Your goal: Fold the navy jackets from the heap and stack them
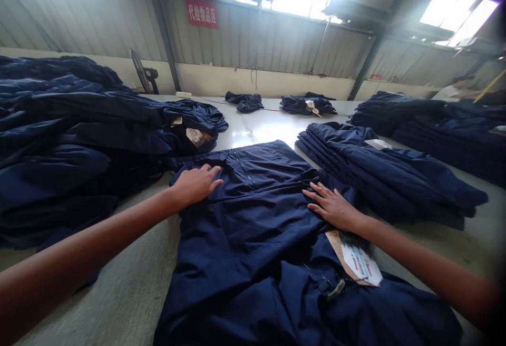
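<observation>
A dark blue garment [256, 230] lies spread on the table in front of me. My left hand [196, 183] rests flat on its upper left part, fingers stretched out. My right hand [331, 206] lies flat on its right side, fingers spread. Neither hand holds anything. A brown and white paper tag [356, 261] lies on the garment just below my right wrist.
A tall heap of dark blue garments [59, 140] fills the left. A folded stack [379, 172] lies to the right, another pile [446, 124] beyond it. Small bundles [245, 102] [308, 105] sit at the table's [126, 293] far end. A red sign [201, 12] hangs on the wall.
</observation>
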A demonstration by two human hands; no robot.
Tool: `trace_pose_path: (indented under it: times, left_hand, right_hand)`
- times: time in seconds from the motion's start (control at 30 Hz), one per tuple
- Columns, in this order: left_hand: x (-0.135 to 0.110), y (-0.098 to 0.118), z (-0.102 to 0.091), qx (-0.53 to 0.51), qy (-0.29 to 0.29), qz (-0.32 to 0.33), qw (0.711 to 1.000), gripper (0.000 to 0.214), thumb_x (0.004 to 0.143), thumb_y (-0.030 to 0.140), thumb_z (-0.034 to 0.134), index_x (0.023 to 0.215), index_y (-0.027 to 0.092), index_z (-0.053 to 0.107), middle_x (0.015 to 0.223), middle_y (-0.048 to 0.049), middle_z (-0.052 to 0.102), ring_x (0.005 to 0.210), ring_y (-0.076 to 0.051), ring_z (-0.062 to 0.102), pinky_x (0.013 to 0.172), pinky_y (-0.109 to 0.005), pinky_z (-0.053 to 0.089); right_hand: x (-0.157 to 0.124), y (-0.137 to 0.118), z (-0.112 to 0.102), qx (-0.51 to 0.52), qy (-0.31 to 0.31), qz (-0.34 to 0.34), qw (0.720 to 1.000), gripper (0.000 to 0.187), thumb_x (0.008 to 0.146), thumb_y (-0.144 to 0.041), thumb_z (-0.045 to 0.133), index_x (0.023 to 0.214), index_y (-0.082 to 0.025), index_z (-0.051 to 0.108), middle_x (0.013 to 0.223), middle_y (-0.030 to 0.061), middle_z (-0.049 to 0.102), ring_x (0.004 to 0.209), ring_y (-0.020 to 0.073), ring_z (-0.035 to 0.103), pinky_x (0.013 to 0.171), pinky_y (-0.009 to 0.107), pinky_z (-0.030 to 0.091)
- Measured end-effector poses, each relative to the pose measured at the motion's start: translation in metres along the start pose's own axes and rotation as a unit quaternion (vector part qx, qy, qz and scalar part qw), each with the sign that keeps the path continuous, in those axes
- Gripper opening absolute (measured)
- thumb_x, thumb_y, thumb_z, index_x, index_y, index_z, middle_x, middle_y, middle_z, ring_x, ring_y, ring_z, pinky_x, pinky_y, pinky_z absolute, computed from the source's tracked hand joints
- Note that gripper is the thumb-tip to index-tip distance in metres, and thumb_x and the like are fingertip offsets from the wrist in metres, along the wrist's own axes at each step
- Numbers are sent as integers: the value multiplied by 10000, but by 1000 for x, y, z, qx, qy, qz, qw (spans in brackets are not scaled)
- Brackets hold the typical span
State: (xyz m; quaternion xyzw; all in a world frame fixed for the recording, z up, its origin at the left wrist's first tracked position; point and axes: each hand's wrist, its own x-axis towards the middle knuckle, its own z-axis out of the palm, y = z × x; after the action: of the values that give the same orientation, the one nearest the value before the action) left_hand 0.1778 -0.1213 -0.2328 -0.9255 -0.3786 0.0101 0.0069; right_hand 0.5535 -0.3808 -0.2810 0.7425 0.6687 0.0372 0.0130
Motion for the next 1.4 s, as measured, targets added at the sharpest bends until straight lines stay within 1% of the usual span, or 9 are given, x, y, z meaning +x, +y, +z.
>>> trace_pose_path:
  times: [0.17,0.33,0.53,0.67,0.8,0.97,1.07,1.17,1.4]
  left_hand:
    - [-41,-12,27,13,-91,-39,995,806,1018,740,297,1658,255,362,1604,-250,462,1432,-496,477,1064,-632,453]
    - [9,-67,33,-24,-130,31,991,811,1042,673,313,1705,223,183,1756,-187,134,1620,-408,109,1238,-558,275]
    - [29,-88,19,-24,-75,51,996,789,993,701,427,1648,263,381,1653,-181,417,1402,-406,535,1129,-470,427]
    - [0,-76,17,4,-74,8,997,763,1028,648,401,1636,187,404,1615,-224,460,1429,-449,493,1174,-575,356]
    - [-56,-52,3,-48,18,81,995,674,1078,545,371,1640,172,376,1674,-167,392,1567,-369,308,1269,-574,216]
    - [-164,12,-6,-159,6,238,958,446,1012,363,595,1453,428,622,1546,6,577,1386,-269,573,1173,-439,482]
    - [-210,50,10,-142,48,297,943,738,913,267,628,1580,514,434,1563,39,564,1377,-294,596,1105,-436,577]
    - [-219,74,28,-142,46,332,931,883,868,142,565,1642,487,316,1550,14,578,1372,-289,605,1155,-466,540]
    - [-187,85,19,-300,2,252,920,346,1005,183,452,1147,287,750,1172,-72,745,1077,-225,704,965,-345,581]
  right_hand:
    - [-9,-11,20,-1,35,35,999,541,1098,-521,338,1595,-345,456,1696,101,375,1559,335,336,1144,602,408]
    - [-30,-44,-1,-7,40,-11,999,547,1073,-580,404,1574,-378,488,1626,132,477,1433,372,494,1013,578,505]
    - [-47,-54,-17,-13,45,-87,995,528,1075,-531,433,1539,-307,548,1547,125,571,1308,335,587,1017,517,506]
    - [-46,-38,-20,-34,59,-82,994,473,1083,-448,445,1506,-281,575,1566,122,556,1342,318,580,1092,531,452]
    - [-63,-28,-32,22,111,-130,985,436,1062,-323,496,1486,-280,585,1543,105,573,1366,291,573,1135,503,458]
    - [-130,-44,-45,103,84,-196,972,549,999,-122,461,1458,-384,608,1323,63,703,1127,226,719,942,390,613]
    - [-165,-68,-48,135,48,-219,965,648,964,-163,496,1557,-422,495,1301,70,712,1073,233,744,799,339,662]
    - [-174,-88,-51,152,50,-231,960,686,942,-143,483,1572,-413,480,1269,94,704,1030,235,739,796,345,656]
    - [-149,-106,-54,261,10,-264,928,363,1008,-305,592,1342,-390,705,1139,73,694,966,222,680,885,401,583]
